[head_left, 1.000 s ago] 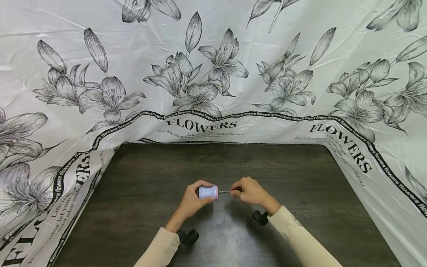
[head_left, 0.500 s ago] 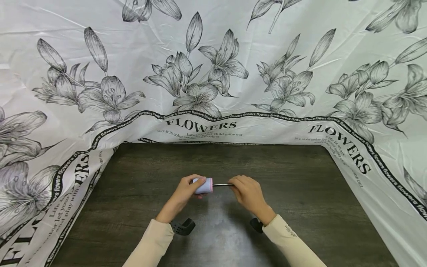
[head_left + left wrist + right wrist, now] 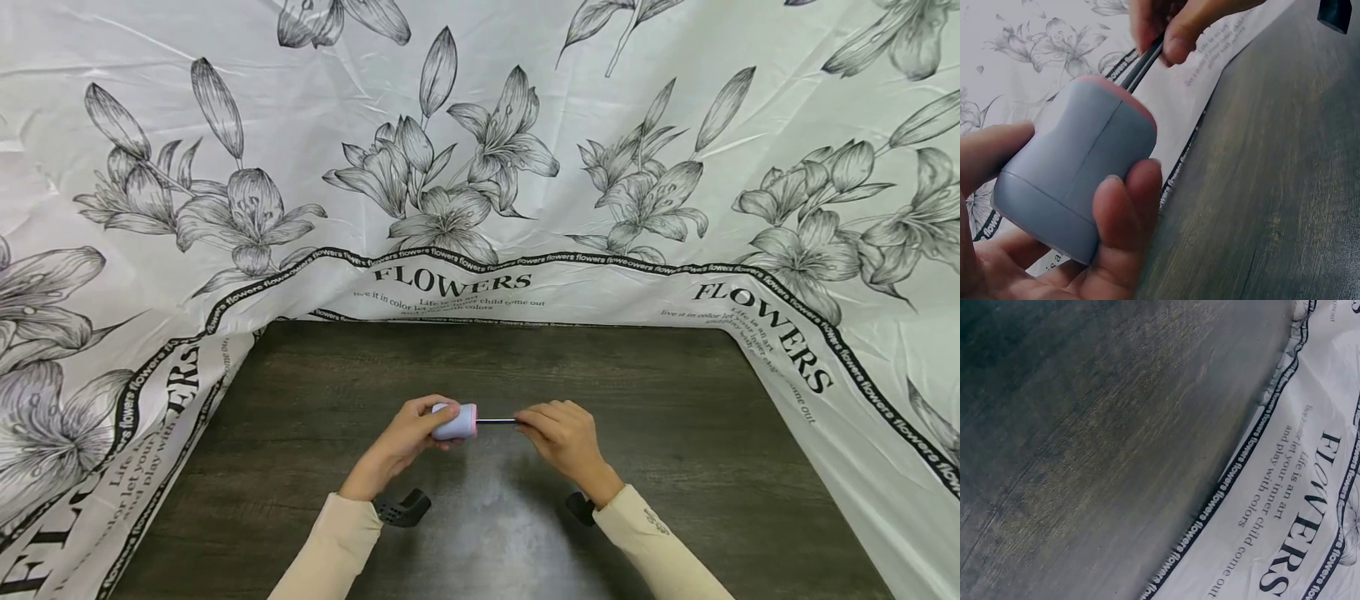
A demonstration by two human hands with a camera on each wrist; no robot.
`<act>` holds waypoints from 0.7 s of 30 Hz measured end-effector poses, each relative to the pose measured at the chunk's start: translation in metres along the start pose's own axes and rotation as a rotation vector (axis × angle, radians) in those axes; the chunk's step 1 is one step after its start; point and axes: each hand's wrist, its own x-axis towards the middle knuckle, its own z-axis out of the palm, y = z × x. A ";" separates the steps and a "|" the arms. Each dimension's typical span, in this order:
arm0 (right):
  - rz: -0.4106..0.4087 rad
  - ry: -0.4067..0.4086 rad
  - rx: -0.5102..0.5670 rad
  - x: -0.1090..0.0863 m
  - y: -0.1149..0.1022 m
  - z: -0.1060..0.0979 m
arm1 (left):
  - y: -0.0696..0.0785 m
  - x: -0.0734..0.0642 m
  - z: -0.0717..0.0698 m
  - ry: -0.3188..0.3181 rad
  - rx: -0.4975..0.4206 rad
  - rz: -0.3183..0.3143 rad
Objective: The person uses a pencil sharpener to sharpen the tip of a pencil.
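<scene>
In the lower middle of the frame, the left hand (image 3: 403,434) has its grip curled round a lavender cylinder (image 3: 453,422), apparently to steady it, with its pink rim (image 3: 474,423) facing right. There the grip of the right hand (image 3: 562,434) pinches a thin rod (image 3: 497,422), seemingly to keep it in line. Lifting both off the worktop (image 3: 637,367) probably leaves the fingers room.

"What's hidden of the slim shiny rod (image 3: 496,421)?"
"Its three-o'clock end, by the right hand (image 3: 564,435)."
"And in the left wrist view?"
"The left hand (image 3: 407,430) runs off around eight o'clock."
"The mark (image 3: 657,522) on the right sleeve (image 3: 660,554), toward five o'clock?"
"Too small to read."
</scene>
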 end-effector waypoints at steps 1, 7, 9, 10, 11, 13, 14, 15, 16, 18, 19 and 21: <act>-0.005 0.006 0.011 -0.001 0.000 0.000 | -0.001 0.000 0.000 -0.002 -0.001 0.000; 0.045 -0.014 0.155 -0.002 -0.002 -0.002 | -0.008 0.002 0.003 -0.005 0.019 0.078; 0.123 -0.062 0.222 -0.002 -0.004 -0.004 | -0.011 0.002 0.005 -0.003 0.038 0.138; 0.171 -0.095 0.260 -0.002 -0.005 -0.005 | -0.012 0.002 0.006 0.002 0.050 0.167; 0.227 -0.134 0.293 -0.001 -0.006 -0.007 | -0.014 0.002 0.007 0.008 0.064 0.201; 0.362 -0.227 0.384 0.000 -0.007 -0.011 | -0.017 0.003 0.010 0.020 0.075 0.258; 0.437 -0.279 0.437 0.001 -0.007 -0.013 | -0.018 0.003 0.011 0.027 0.088 0.288; 0.515 -0.338 0.487 0.003 -0.006 -0.015 | -0.020 0.003 0.013 0.031 0.098 0.316; 0.594 -0.395 0.547 0.005 -0.004 -0.017 | -0.022 0.003 0.014 0.033 0.109 0.345; 0.734 -0.514 0.661 0.007 0.000 -0.019 | -0.026 0.004 0.016 0.035 0.150 0.403; 0.789 -0.566 0.710 0.009 0.002 -0.020 | -0.027 0.004 0.017 0.032 0.178 0.431; 0.866 -0.662 0.797 0.011 0.007 -0.021 | -0.029 0.004 0.017 0.024 0.225 0.480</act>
